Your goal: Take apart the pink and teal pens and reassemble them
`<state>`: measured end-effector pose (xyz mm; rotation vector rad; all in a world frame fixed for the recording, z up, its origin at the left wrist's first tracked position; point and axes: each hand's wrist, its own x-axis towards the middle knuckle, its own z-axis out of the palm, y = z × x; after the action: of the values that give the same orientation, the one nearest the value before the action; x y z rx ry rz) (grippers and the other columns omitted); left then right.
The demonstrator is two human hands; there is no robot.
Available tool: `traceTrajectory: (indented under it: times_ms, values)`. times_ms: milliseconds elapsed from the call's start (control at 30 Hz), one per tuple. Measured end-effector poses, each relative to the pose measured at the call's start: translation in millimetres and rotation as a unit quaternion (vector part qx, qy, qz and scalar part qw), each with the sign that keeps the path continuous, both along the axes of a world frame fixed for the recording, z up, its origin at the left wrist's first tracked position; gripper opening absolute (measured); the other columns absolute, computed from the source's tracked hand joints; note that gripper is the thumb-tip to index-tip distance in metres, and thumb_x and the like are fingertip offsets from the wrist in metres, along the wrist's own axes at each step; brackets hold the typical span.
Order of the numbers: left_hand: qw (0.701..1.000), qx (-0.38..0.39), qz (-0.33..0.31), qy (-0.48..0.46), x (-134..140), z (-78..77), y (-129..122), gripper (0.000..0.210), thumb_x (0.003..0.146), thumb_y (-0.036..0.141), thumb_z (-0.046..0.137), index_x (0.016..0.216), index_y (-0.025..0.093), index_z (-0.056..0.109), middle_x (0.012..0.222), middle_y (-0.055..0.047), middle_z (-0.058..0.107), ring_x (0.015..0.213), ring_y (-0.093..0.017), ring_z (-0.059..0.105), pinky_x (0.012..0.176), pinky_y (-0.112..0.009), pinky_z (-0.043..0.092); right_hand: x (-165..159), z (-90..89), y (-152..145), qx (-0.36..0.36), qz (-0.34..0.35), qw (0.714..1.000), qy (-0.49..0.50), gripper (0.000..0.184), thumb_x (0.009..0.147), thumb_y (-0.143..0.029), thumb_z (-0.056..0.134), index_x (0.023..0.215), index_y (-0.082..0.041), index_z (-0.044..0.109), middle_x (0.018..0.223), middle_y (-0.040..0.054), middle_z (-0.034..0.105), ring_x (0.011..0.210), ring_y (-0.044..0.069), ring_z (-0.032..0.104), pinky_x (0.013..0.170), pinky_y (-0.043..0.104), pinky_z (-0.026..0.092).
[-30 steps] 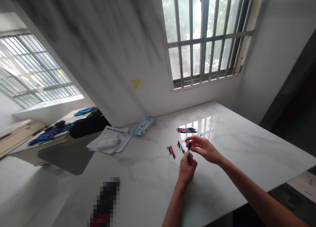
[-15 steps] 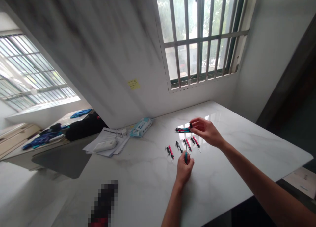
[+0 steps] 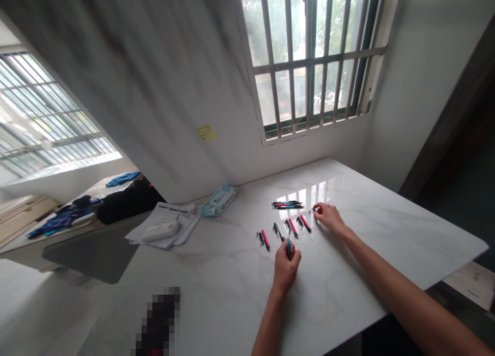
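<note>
My left hand (image 3: 286, 267) is closed round a teal pen barrel (image 3: 288, 249), with a thin tip standing up out of it. Further right, my right hand (image 3: 327, 217) pinches a small black pen part (image 3: 314, 210) low over the tabletop. Beside that part is a tiny pale piece (image 3: 310, 211). Between the hands and to their left lie pens in pieces: a red barrel (image 3: 265, 240) with a black part (image 3: 261, 237), another red barrel (image 3: 293, 228) and a third red barrel (image 3: 305, 223), with thin white refills. Behind them several whole pens (image 3: 286, 205) lie side by side.
A blue-and-white wipes packet (image 3: 219, 201) lies near the wall. Papers (image 3: 133, 233) with a white device (image 3: 161, 231) on them are at the left. The marble table (image 3: 359, 191) meets the wall below a barred window (image 3: 309, 67).
My right hand has moved right and toward me, away from the whole pens, lowering the black part close to the table. My left hand keeps the teal barrel. The view has shifted slightly.
</note>
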<state>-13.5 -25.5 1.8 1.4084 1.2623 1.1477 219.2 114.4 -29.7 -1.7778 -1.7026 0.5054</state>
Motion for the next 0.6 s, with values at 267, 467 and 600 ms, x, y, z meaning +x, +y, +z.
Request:
traceTrajectory:
  times_ms: [267, 467, 600]
  values:
    - [1.000, -0.006, 0.001, 0.012, 0, -2.6, 1, 0.028, 0.077, 0.024, 0.061, 0.070, 0.023, 0.034, 0.066, 0.007, 0.032, 0.061, -0.011, 0.029, 0.059, -0.024, 0.029, -2, -7.9, 3, 0.012, 0.020, 1.000, -0.011, 0.028, 0.086, -0.026, 0.062, 0.108, -0.021, 0.079, 0.089, 0.0054, 0.079, 0.081, 0.021, 0.071, 0.074, 0.028, 0.048]
    - [1.000, -0.005, 0.001, 0.003, -1, -6.0, 2, 0.030, 0.077, 0.024, 0.063, 0.070, 0.023, 0.034, 0.065, 0.007, 0.032, 0.061, -0.011, 0.029, 0.059, -0.024, 0.028, 1, -3.3, 0, 0.025, 0.023, 0.999, 0.008, 0.029, 0.088, -0.029, 0.062, 0.110, -0.021, 0.079, 0.089, 0.0058, 0.079, 0.081, 0.022, 0.071, 0.077, 0.031, 0.050]
    - [1.000, -0.009, 0.008, -0.025, -2, -6.5, 3, 0.031, 0.077, 0.024, 0.064, 0.071, 0.023, 0.034, 0.066, 0.007, 0.031, 0.062, -0.011, 0.028, 0.060, -0.024, 0.028, -7, 16.8, -21, 0.053, 0.034, 0.995, 0.079, 0.030, 0.092, -0.037, 0.059, 0.107, -0.021, 0.079, 0.099, 0.0074, 0.080, 0.088, 0.023, 0.071, 0.081, 0.033, 0.053]
